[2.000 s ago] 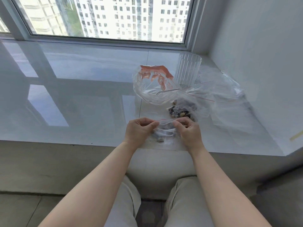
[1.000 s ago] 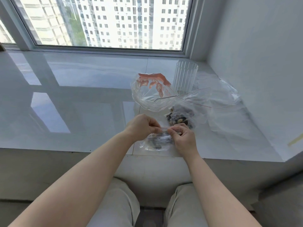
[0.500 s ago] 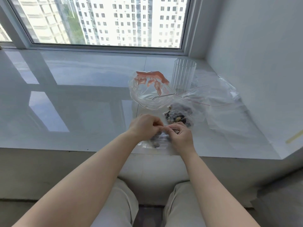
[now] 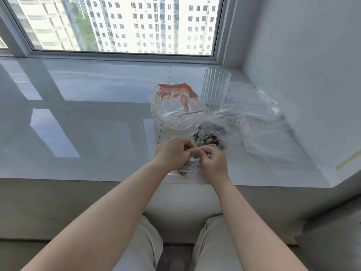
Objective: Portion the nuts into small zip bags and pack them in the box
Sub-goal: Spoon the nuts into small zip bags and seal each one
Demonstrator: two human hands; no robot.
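Two hands meet at the sill's near edge: the left hand (image 4: 173, 151) and right hand (image 4: 213, 163) both pinch the top of one small zip bag (image 4: 188, 167) holding nuts. Behind lie one open nut bag (image 4: 210, 135), one clear ribbed cup (image 4: 215, 87) and one red-printed bag (image 4: 175, 106).

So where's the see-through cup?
The clear ribbed cup stands far right on the sill, near the wall corner, just behind the orange-printed bag.
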